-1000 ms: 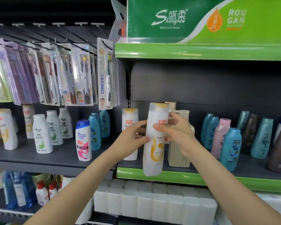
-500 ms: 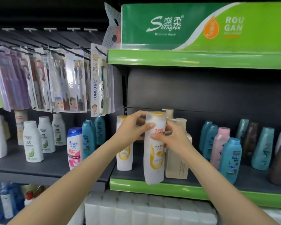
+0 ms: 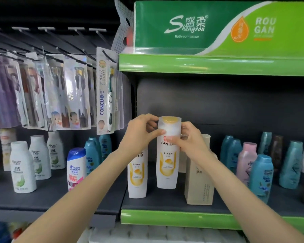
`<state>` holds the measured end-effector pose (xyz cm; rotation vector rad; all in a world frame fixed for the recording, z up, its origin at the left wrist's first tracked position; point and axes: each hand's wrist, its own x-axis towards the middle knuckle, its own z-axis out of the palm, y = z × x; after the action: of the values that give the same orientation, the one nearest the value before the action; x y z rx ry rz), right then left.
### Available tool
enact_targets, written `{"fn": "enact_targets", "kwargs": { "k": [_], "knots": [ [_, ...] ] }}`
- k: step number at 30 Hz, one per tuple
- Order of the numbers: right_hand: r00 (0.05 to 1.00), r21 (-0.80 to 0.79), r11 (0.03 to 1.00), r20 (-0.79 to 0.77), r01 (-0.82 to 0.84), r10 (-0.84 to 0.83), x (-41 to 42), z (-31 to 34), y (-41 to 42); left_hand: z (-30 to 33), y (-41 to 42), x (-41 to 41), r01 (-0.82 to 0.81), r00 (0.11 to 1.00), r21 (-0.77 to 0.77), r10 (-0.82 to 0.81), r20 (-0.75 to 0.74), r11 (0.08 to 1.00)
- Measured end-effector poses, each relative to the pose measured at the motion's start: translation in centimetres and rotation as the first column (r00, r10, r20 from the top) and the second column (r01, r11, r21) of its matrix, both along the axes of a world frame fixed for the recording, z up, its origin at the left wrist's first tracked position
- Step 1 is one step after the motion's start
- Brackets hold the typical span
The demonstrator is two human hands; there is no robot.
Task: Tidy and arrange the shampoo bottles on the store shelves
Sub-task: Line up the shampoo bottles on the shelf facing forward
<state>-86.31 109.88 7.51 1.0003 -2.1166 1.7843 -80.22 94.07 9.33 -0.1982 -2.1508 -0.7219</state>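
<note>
A tall white Pantene bottle [image 3: 168,165] with a yellow cap stands upright on the dark shelf [image 3: 165,202]. My left hand [image 3: 139,135] grips its upper part from the left, and my right hand [image 3: 189,139] pinches it from the right near the label. A second white Pantene bottle [image 3: 137,174] stands just left of it, partly behind my left wrist. A beige bottle [image 3: 198,181] stands to the right, under my right forearm.
Teal, pink and brown bottles [image 3: 260,174] fill the shelf's right side. White Rocien bottles [image 3: 22,169] and a Head & Shoulders bottle [image 3: 75,169] stand on the left shelf. Toothbrush packs [image 3: 104,95] hang above. A green shelf edge [image 3: 200,218] runs in front.
The held Pantene bottle moved back from the shelf's front edge and now stands on the shelf beside the other Pantene bottle. Both hands slid up to its top.
</note>
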Motion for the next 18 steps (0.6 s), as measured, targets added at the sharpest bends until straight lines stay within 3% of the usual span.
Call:
{"fn": "enact_targets", "kwargs": {
  "k": [2, 5, 9, 18],
  "knots": [
    [0.999, -0.009, 0.999, -0.005, 0.041, -0.042, -0.4, 0.0, -0.9, -0.3, -1.5, -0.1, -0.124, 0.992, -0.146, 0.123, -0.018, 0.982],
    [0.997, -0.048, 0.996, 0.043, 0.071, -0.069, -1.3, 0.1, -1.8, -1.5, -4.1, 0.0, -0.161, 0.979, -0.245, 0.187, 0.086, 0.956],
    [0.987, -0.061, 0.988, 0.088, 0.139, -0.133, -2.9, 0.1, -3.4, -2.8, -6.6, 0.0, -0.117, 0.974, -0.245, 0.160, 0.162, 0.962],
    [0.970, -0.017, 0.986, 0.183, 0.165, -0.159, -7.4, -1.1, -8.5, -3.5, -8.0, -0.6, -0.050, 0.993, -0.242, 0.074, 0.090, 0.969]
  ]
}}
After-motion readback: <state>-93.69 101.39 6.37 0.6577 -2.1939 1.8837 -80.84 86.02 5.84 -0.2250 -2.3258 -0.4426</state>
